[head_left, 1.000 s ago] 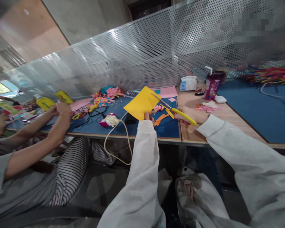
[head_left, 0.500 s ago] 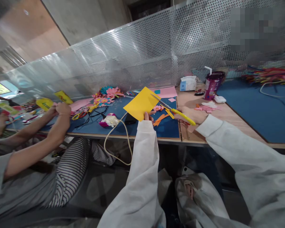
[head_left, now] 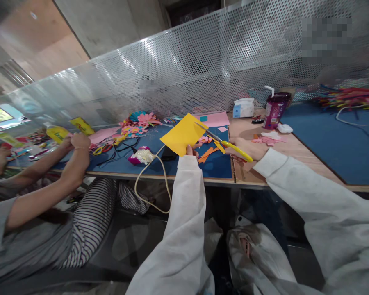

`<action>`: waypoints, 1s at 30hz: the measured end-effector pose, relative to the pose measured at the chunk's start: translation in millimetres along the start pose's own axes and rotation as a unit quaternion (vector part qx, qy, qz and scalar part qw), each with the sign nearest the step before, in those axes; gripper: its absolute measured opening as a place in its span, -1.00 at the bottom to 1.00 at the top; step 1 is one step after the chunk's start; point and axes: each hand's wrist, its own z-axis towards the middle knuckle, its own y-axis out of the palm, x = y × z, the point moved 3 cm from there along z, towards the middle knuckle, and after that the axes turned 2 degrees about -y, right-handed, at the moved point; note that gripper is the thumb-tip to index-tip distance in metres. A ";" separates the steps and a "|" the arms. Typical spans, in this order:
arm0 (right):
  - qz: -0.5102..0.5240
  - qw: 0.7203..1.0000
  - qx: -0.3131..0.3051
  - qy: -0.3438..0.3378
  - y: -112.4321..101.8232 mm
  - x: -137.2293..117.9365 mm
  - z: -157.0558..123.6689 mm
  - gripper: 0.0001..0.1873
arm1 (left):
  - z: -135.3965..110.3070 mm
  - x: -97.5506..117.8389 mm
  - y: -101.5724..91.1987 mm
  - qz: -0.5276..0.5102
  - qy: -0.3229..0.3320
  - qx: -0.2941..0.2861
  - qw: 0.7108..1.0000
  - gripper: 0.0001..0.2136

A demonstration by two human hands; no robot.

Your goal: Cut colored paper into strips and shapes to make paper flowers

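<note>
Paper point(head_left: 181, 133): before me, in my left hand point(head_left: 190, 151).
Scissors point(head_left: 232, 146): in my right hand point(head_left: 254, 149), blades point(head_left: 215, 135) at the paper's right edge.
Cup point(head_left: 275, 112): on the surface point(head_left: 304, 153), beyond my right hand.
Tissue pack point(head_left: 244, 108): left of the cup.

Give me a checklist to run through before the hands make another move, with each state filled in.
1. Left hand gripping yellow paper: ok, thumb on its lower corner.
2. Right hand on scissors: ok, gripping the yellow handles.
3. Left fingers away from the blades: ok, they appear below them.
4. Slit in the paper at the blades: cannot tell, too small to see.
5. Mat free of scraps: not ok, orange strips lie near the left hand.
6. Purple cup upright: ok.
</note>
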 end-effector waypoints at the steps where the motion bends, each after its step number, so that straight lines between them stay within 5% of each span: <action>1: -0.005 1.000 -0.002 -0.001 0.2 1.1 0.7 -0.79 | 0.0 0.4 0.1 -0.002 -0.005 0.003 1.000 -0.40; 23: -0.076 0.996 0.040 -0.020 -2.5 0.8 3.4 -0.58 | -14.9 11.2 9.5 -0.007 0.010 0.025 1.000 -0.47; 30: 0.015 1.000 -0.003 0.015 2.4 -0.2 2.5 -0.45 | -13.5 7.3 6.2 -0.009 0.010 0.033 0.999 -0.47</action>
